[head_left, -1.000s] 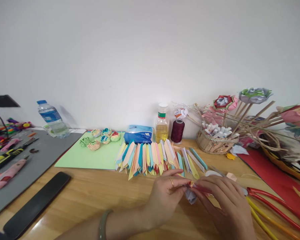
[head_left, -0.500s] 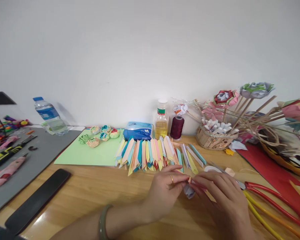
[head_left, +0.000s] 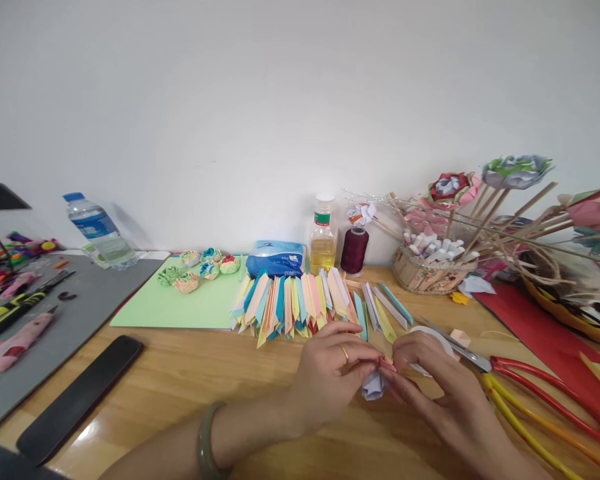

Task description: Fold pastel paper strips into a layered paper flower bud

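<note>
Pinching folded paper (head_left: 374,387), left hand (head_left: 324,375) and right hand (head_left: 459,403) partly hide strips (head_left: 290,303) and white roll (head_left: 441,339) near scissors (head_left: 481,361)

Left hand (head_left: 325,379): slim gold-coloured ring (head_left: 346,353) round one finger, plain narrow band. Bangle (head_left: 205,439) at left wrist: muted grey-green, smooth, rounded, thick, slight sheen. Left forearm (head_left: 255,427) bare above bangle. Right hand (head_left: 459,405) bare, ungloved, slender fingers.

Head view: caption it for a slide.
Left hand and right hand hold folded paper near colourful paper strips and red-handled scissors.
</note>
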Available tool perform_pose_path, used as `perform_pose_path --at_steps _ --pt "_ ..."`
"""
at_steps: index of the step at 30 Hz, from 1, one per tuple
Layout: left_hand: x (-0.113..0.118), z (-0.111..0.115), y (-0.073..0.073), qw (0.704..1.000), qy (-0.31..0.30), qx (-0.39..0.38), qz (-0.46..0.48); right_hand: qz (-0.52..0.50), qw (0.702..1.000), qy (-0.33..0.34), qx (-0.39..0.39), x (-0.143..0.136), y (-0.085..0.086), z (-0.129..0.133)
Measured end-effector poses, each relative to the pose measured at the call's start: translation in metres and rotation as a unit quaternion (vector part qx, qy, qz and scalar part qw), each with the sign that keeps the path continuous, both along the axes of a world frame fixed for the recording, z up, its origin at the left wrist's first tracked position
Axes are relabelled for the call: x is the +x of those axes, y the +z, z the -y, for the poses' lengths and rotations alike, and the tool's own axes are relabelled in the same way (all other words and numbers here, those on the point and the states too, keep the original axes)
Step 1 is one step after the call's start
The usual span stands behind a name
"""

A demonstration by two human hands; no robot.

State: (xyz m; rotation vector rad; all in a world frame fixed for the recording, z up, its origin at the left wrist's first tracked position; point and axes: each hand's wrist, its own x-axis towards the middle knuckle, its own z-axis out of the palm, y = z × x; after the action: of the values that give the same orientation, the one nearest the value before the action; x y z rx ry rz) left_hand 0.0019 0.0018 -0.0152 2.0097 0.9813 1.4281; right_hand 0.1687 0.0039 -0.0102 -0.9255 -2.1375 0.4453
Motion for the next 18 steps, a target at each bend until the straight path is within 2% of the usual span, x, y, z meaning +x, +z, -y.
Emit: perform_pose_path --at_steps 3,6,8,12,14,18 --pt "-0.001 0.000 0.002 1.000 -0.018 -0.008 0.011 -0.029 0.998 0.005 -0.063 0.000 0.002 0.002" --pt "-0.002 -0.001 0.005 0.992 -0.059 -0.107 0.017 -0.054 0.986 0.010 -0.156 0.000 0.003 0.003" --pt "-0.003 -0.002 0.007 0.974 -0.085 -0.209 0.036 -0.075 0.972 0.007 -0.221 -0.001 0.004 0.002" --pt "-0.003 -0.002 0.012 0.906 -0.141 -0.382 0.114 -0.098 0.937 0.028 -0.333 0.000 0.008 -0.004" --pt "-0.004 -0.002 0.012 0.886 -0.155 -0.418 0.127 -0.102 0.921 0.041 -0.374 0.002 0.010 -0.007" --pt "-0.004 -0.003 0.011 0.871 -0.155 -0.446 0.138 -0.141 0.875 0.061 -0.460 0.004 0.012 -0.011"
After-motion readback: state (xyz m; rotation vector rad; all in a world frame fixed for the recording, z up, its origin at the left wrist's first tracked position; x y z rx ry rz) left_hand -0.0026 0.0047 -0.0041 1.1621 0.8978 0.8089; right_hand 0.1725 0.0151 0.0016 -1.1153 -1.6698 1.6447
